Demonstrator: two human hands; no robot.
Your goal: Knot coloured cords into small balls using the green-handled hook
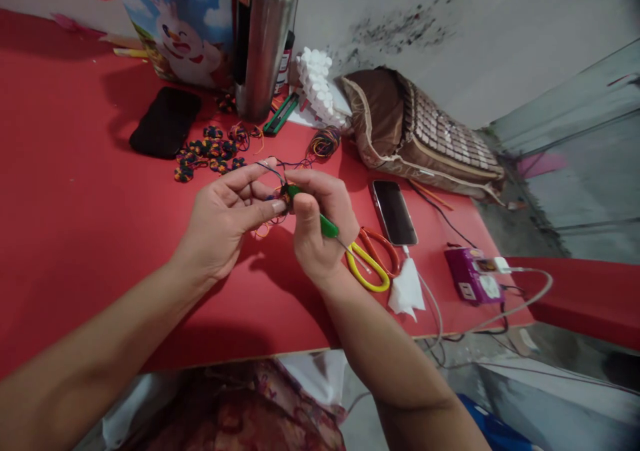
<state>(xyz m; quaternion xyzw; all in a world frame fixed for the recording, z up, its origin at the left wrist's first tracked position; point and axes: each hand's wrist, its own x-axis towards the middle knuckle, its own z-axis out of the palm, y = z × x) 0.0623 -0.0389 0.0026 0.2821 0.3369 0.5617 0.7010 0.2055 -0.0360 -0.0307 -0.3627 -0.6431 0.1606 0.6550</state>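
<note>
My right hand [325, 218] is closed around a crochet hook with a green handle [329, 226]. The hook's thin metal shaft sticks out toward the wrist, and its other end meets the work at my fingertips. My left hand [215, 218] pinches a small dark multicoloured crochet piece [285, 198] between thumb and fingers, with a strand raised over the index finger. Fingers partly hide the piece. Behind the hands lie a ball of multicoloured yarn [325, 142] and several finished-looking crochet pieces [213, 150] in dark, orange and red yarn.
On the red table [65, 238] are a black pouch-like object [165, 123], steel flask [265, 48], printed bag [183, 31], green cutter [281, 114], cushion [425, 124], phone [394, 212], scissors [373, 264] with yellow and orange handles, crumpled tissue [407, 290] and purple power box [473, 276] with cables.
</note>
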